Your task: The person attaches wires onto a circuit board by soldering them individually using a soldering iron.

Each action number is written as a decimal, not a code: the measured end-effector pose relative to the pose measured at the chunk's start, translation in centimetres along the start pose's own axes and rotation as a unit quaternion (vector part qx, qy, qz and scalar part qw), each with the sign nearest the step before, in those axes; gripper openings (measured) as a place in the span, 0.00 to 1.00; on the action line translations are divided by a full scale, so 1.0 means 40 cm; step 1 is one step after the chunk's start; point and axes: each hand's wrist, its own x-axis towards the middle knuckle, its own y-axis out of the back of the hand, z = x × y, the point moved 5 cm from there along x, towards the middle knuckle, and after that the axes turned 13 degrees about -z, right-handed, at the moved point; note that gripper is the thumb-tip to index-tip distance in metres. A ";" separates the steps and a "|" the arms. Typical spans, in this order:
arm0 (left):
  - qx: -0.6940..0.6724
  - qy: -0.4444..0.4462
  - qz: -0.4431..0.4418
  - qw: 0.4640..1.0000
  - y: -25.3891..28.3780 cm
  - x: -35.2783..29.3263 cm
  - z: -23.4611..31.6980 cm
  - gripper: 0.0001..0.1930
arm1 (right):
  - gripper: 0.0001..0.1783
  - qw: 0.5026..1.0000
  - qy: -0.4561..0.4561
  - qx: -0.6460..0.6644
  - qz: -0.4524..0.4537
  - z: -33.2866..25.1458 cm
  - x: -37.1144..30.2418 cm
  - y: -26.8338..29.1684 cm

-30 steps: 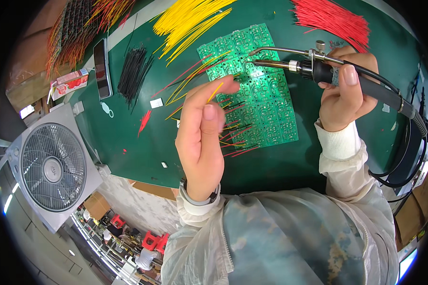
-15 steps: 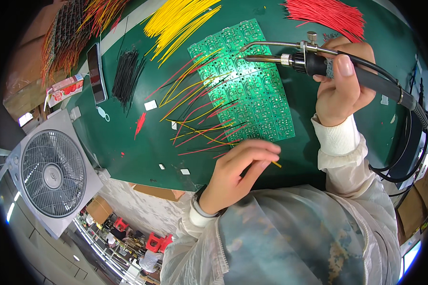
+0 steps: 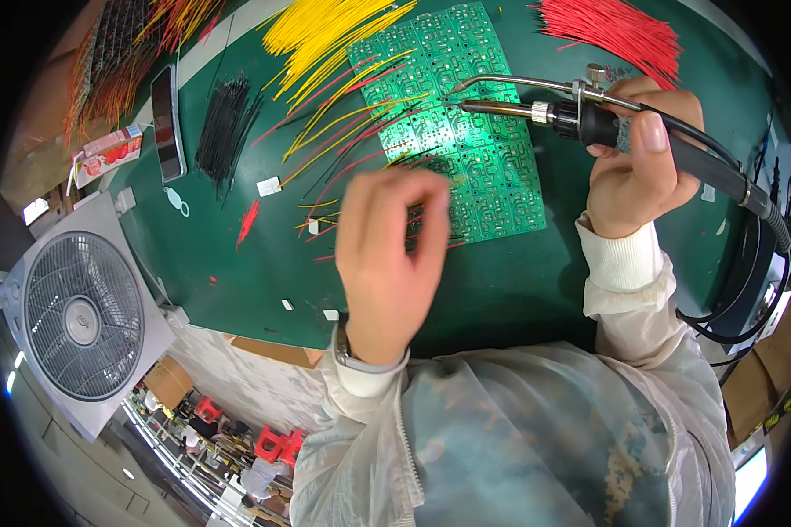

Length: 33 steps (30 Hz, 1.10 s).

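Note:
My right hand [image 3: 646, 162] is wrapped round a soldering iron [image 3: 589, 121] with a thin metal solder-feed tube [image 3: 518, 80] clamped above it. The iron's tip and the tube's end are over the middle of a green circuit board panel [image 3: 510, 176]. My left hand [image 3: 391, 255], blurred, is curled with thumb and fingers drawn together over the panel's lower left part; whatever they pinch cannot be made out. Red, yellow and black wires [image 3: 321, 140] stick out leftward from the panel, and my left hand covers some of them.
Bundles of yellow wires [image 3: 312, 35], red wires [image 3: 611, 35] and black wires [image 3: 226, 132] lie round the panel on the green table [image 3: 237, 272]. A phone [image 3: 168, 123] lies at the left, near a small carton [image 3: 107, 156]. A box fan [image 3: 83, 316] stands beyond the table's left edge.
My left hand has moved up and left from the panel's lower edge onto the wires. The yellow wire end that showed at its fingers is out of sight. My right hand still holds the iron.

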 end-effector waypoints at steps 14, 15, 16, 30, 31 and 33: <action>0.024 -0.036 0.055 0.998 -0.010 0.055 -0.068 0.10 | 0.17 0.989 0.017 -0.144 -0.019 -0.019 -0.027 0.003; 0.025 -0.036 0.056 0.997 -0.010 0.055 -0.071 0.11 | 0.18 0.989 0.025 -0.140 -0.027 -0.019 -0.028 0.003; 0.027 -0.042 0.057 0.997 -0.010 0.056 -0.072 0.11 | 0.18 0.989 0.021 -0.144 -0.036 -0.017 -0.029 0.003; 0.052 -0.082 0.064 0.993 -0.022 0.061 -0.073 0.11 | 0.20 0.985 0.036 -0.135 -0.100 -0.043 -0.045 -0.001; 0.047 -0.081 0.064 0.994 -0.023 0.061 -0.074 0.11 | 0.20 0.985 0.040 -0.130 -0.102 -0.043 -0.045 -0.001; 0.043 -0.080 0.063 0.994 -0.024 0.060 -0.075 0.11 | 0.20 0.983 0.046 -0.133 -0.116 -0.043 -0.043 -0.003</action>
